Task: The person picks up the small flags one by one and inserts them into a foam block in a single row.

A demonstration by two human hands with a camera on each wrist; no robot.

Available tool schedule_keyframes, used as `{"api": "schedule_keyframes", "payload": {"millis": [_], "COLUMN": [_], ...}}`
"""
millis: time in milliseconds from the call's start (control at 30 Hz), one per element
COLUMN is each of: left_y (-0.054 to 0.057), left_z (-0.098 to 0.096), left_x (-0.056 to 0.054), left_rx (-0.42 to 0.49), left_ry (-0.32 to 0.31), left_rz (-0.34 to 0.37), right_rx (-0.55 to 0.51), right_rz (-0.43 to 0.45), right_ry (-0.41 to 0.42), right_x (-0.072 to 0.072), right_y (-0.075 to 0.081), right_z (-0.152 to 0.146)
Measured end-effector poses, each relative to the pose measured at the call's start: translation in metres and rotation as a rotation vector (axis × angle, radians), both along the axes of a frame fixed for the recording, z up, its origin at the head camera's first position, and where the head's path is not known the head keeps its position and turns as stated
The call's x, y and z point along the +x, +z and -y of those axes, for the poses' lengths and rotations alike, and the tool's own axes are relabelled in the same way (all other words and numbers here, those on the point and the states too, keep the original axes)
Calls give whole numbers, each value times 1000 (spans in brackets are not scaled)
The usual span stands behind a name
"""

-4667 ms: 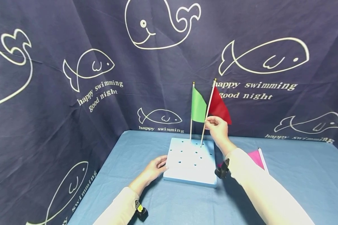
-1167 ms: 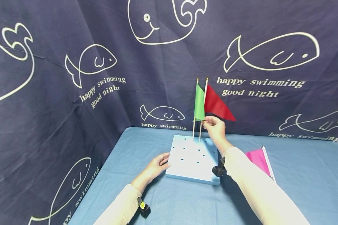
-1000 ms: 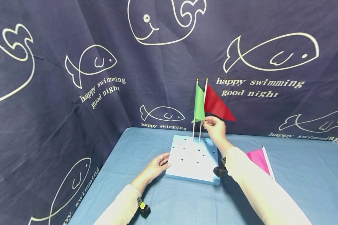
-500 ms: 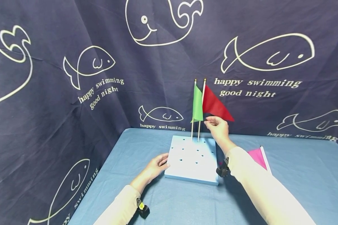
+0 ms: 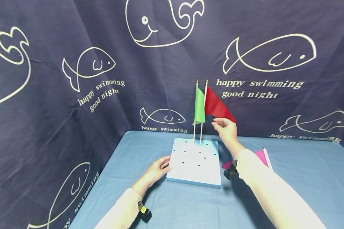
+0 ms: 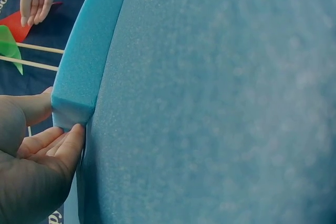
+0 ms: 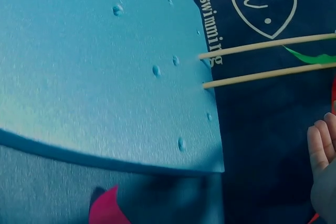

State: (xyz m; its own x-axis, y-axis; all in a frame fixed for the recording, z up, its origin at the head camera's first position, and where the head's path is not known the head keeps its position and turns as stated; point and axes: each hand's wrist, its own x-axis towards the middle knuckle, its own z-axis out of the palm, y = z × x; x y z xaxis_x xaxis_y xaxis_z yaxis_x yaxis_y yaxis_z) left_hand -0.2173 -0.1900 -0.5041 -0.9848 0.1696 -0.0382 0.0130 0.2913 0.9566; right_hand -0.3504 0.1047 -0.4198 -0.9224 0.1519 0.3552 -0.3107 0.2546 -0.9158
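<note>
A light blue foam board [image 5: 193,175] with several holes lies on the table. My left hand [image 5: 156,170] grips its left edge; in the left wrist view the thumb and fingers [image 6: 71,148] lie on either side of that edge. A green flag [image 5: 199,106] and a red flag [image 5: 218,105] stand in holes at the board's back, their sticks side by side. Just right of the red flag's stick, my right hand [image 5: 227,132] holds nothing, its fingers loosely bent. In the right wrist view, both wooden sticks [image 7: 262,77] enter the board apart from that hand [image 7: 325,182].
To the right of the board lies a pink flag [image 5: 262,156] on the blue cloth [image 5: 304,178], partly hidden by my right sleeve. A dark curtain [image 5: 166,79] with white fish drawings hangs behind and at the left.
My right hand has set the red flag's stick upright beside the green one, let it go and drawn away to the right. My left hand has stayed on the board's edge.
</note>
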Motion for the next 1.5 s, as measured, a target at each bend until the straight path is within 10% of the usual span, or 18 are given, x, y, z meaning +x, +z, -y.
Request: {"api": "schedule_keyframes", "payload": {"millis": [1500], "left_y": [2], "left_z": [0], "left_x": [2], "left_rx": [6], "left_ry": [-16], "left_rz": [4], "right_rx": [-47], "right_rz": [23], "right_ry": [-28], "right_x": [18], "right_y": [4], "right_z": [-55]}}
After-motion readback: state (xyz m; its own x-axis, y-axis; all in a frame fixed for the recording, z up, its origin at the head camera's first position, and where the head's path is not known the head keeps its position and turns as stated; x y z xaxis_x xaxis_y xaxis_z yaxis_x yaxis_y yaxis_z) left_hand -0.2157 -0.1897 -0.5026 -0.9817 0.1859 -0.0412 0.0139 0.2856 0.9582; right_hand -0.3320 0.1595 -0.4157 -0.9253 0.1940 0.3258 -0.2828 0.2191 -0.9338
